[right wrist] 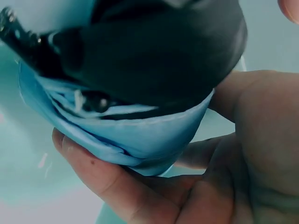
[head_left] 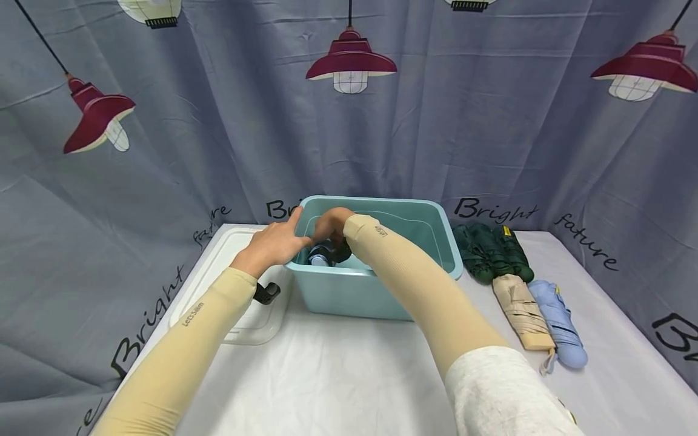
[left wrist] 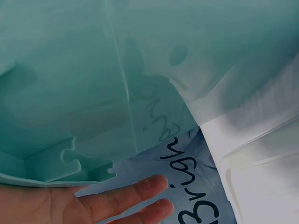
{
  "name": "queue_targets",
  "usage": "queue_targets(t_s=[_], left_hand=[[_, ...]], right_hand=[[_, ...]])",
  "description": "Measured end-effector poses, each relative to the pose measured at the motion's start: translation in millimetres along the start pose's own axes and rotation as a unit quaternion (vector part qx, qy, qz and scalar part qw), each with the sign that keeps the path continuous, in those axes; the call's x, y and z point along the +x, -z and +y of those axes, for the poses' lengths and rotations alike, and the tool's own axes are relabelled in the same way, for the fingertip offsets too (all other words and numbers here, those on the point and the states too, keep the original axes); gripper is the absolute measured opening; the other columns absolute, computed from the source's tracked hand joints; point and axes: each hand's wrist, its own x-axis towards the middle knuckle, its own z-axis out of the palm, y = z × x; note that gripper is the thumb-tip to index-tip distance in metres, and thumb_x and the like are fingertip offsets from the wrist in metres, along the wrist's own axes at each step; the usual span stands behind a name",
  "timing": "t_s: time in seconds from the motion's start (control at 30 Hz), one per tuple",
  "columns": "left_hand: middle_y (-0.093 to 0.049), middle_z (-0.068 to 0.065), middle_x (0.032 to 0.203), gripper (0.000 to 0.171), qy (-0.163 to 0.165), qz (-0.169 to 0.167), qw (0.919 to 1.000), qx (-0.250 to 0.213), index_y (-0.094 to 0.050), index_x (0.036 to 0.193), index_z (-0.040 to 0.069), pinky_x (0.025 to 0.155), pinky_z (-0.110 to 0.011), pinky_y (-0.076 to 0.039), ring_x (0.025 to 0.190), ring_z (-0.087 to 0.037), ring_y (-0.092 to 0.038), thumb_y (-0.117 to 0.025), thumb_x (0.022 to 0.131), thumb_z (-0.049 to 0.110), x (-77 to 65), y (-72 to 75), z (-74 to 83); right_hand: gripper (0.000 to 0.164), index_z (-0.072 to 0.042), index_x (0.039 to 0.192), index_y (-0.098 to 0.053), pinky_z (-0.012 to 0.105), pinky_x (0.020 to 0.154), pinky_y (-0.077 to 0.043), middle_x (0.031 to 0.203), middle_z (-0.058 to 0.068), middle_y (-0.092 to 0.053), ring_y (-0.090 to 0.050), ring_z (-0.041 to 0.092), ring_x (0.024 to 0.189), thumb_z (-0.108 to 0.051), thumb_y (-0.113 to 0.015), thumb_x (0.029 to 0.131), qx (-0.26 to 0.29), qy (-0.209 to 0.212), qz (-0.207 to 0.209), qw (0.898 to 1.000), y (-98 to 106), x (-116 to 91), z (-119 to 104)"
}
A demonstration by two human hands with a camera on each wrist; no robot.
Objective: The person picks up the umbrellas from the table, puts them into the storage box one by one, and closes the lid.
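My right hand (head_left: 332, 223) reaches down into the left part of a teal plastic bin (head_left: 354, 297). In the right wrist view its fingers curl round a folded umbrella (right wrist: 140, 140) with light blue and black fabric. Part of that umbrella shows below the hand in the head view, close to the bin's left wall. At the bin's left rim rests my left hand (head_left: 275, 245), with extended fingers (left wrist: 124, 200) outside the wall in the left wrist view. Most of the bin's floor is hidden by the right arm and the front wall.
A white lid (head_left: 229, 248) lies on the white table left of the bin. To the right lie folded umbrellas: dark green (head_left: 485, 251), beige (head_left: 523, 309) and light blue (head_left: 558, 324). A grey curtain (head_left: 425, 139) with printed lamps hangs behind the bin.
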Motion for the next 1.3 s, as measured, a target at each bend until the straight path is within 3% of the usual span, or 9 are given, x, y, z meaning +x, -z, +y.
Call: queue_targets(t_s=[0.1, 0.23, 0.43, 0.6, 0.7, 0.83, 0.97, 1.2, 1.3], left_hand=[[-0.066, -0.018, 0.123, 0.086, 0.003, -0.001, 1.0, -0.005, 0.004, 0.164, 0.027, 0.069, -0.044, -0.048, 0.092, -0.029, -0.066, -0.046, 0.098, 0.053, -0.7, -0.3, -2.0], [-0.063, -0.019, 0.13, 0.085, 0.005, 0.013, 0.9999, -0.002, 0.002, 0.164, 0.026, 0.071, -0.045, -0.048, 0.097, -0.03, -0.065, -0.045, 0.097, 0.051, -2.7, 2.5, -4.7], [-0.066, -0.019, 0.121, 0.088, -0.001, 0.004, 1.0, -0.008, 0.003, 0.164, 0.024, 0.068, -0.042, -0.047, 0.091, -0.029, -0.064, -0.045, 0.095, 0.051, -4.0, 3.5, -4.5], [-0.064, -0.021, 0.129, 0.089, 0.001, 0.001, 1.0, -0.005, 0.004, 0.164, 0.023, 0.075, -0.047, -0.048, 0.1, -0.031, -0.065, -0.045, 0.096, 0.054, -3.3, 1.8, -4.4], [-0.062, -0.021, 0.132, 0.089, 0.0, -0.003, 1.0, -0.008, 0.005, 0.164, 0.024, 0.077, -0.048, -0.049, 0.103, -0.032, -0.065, -0.045, 0.097, 0.055, -2.5, 1.2, -3.4], [-0.059, -0.02, 0.138, 0.09, -0.004, -0.007, 0.9999, -0.015, 0.006, 0.163, 0.025, 0.081, -0.05, -0.05, 0.109, -0.034, -0.065, -0.045, 0.097, 0.055, -1.2, 0.7, -1.1], [-0.055, -0.021, 0.143, 0.09, -0.003, -0.009, 0.9998, -0.016, 0.006, 0.163, 0.026, 0.085, -0.053, -0.049, 0.116, -0.036, -0.063, -0.046, 0.096, 0.054, -1.2, 1.7, 0.9], [-0.058, -0.02, 0.14, 0.091, 0.003, -0.013, 0.9998, -0.016, 0.007, 0.163, 0.028, 0.081, -0.05, -0.048, 0.111, -0.034, -0.064, -0.047, 0.094, 0.052, -1.6, 2.4, 0.7], [-0.062, -0.018, 0.132, 0.09, 0.002, -0.013, 0.9998, -0.017, 0.007, 0.163, 0.029, 0.076, -0.047, -0.048, 0.102, -0.031, -0.065, -0.046, 0.095, 0.052, -1.1, 2.6, 1.3]], right_hand=[[0.067, -0.006, 0.157, -0.034, 0.037, 0.103, -0.046, 0.15, 0.016, -0.047, -0.057, 0.026, 0.117, -0.04, -0.051, 0.102, 0.0, -0.007, 0.0, 1.0, -3, -1, -5], [0.071, -0.002, 0.155, -0.036, 0.04, 0.108, -0.045, 0.155, 0.017, -0.043, -0.057, 0.029, 0.127, -0.042, -0.057, 0.1, -0.008, -0.008, 0.018, 1.0, -7, -1, -12], [0.068, -0.005, 0.156, -0.036, 0.036, 0.103, -0.047, 0.155, 0.014, -0.043, -0.057, 0.023, 0.123, -0.037, -0.057, 0.1, 0.016, -0.028, 0.018, 0.999, -8, 1, -14], [0.062, -0.009, 0.157, -0.036, 0.034, 0.102, -0.046, 0.156, 0.016, -0.042, -0.054, 0.024, 0.125, -0.033, -0.056, 0.102, 0.045, -0.023, 0.003, 0.999, -10, 2, -12], [0.067, -0.011, 0.159, -0.033, 0.035, 0.109, -0.041, 0.163, 0.014, -0.032, -0.047, 0.025, 0.137, -0.033, -0.058, 0.101, 0.05, -0.012, -0.001, 0.999, -10, 2, -9], [0.073, -0.01, 0.162, -0.022, 0.039, 0.119, -0.031, 0.168, 0.013, -0.017, -0.029, 0.026, 0.151, -0.032, -0.058, 0.101, 0.101, -0.003, -0.021, 0.995, -10, 0, -3], [0.075, -0.008, 0.162, -0.017, 0.043, 0.122, -0.026, 0.168, 0.014, -0.016, -0.021, 0.027, 0.154, -0.031, -0.056, 0.102, 0.114, 0.014, -0.028, 0.993, -10, -3, 1], [0.072, -0.01, 0.163, -0.014, 0.04, 0.123, -0.023, 0.169, 0.008, -0.013, -0.018, 0.023, 0.154, -0.025, -0.053, 0.104, 0.142, 0.026, -0.052, 0.988, -8, -10, -3], [0.071, -0.009, 0.162, -0.018, 0.04, 0.122, -0.023, 0.169, 0.008, -0.016, -0.02, 0.022, 0.153, -0.025, -0.054, 0.103, 0.124, 0.032, -0.041, 0.991, -7, -14, -3]])
